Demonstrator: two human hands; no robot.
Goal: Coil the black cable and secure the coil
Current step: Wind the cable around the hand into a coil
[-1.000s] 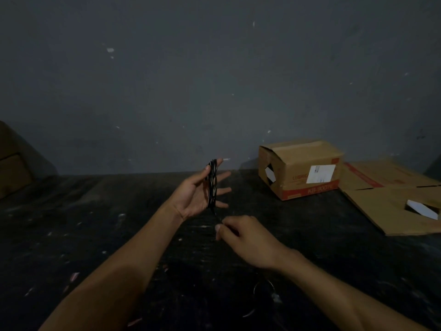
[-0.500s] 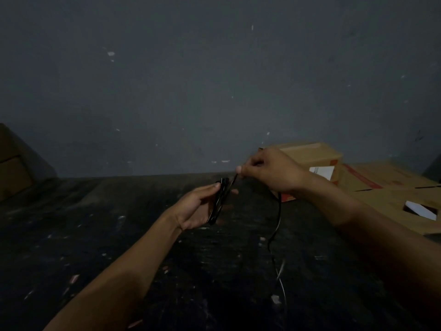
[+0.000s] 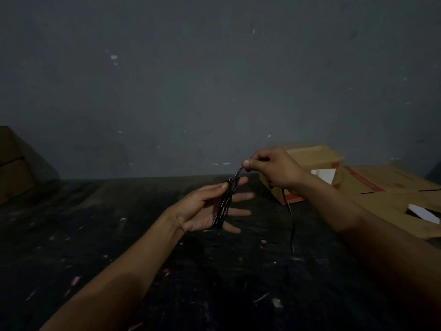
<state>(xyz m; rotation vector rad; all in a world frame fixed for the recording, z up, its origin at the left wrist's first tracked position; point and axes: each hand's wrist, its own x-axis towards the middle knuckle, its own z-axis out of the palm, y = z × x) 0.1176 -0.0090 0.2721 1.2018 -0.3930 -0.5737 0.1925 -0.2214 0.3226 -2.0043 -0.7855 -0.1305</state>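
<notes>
The black cable is wound in several loops around my left hand, which is held palm up with the thumb pressing the loops and the fingers spread. My right hand is raised just above and to the right of the coil, pinching the cable's free strand between thumb and forefinger. From that hand the loose tail hangs down to the dark floor.
A cardboard box with a red band stands behind my right hand by the grey wall. Flattened cardboard lies to its right. Another brown box sits at the far left. The floor is dark and speckled.
My right hand rose from below the coil to above it, carrying the free strand up over my left hand. My left hand tilted slightly and kept the coil.
</notes>
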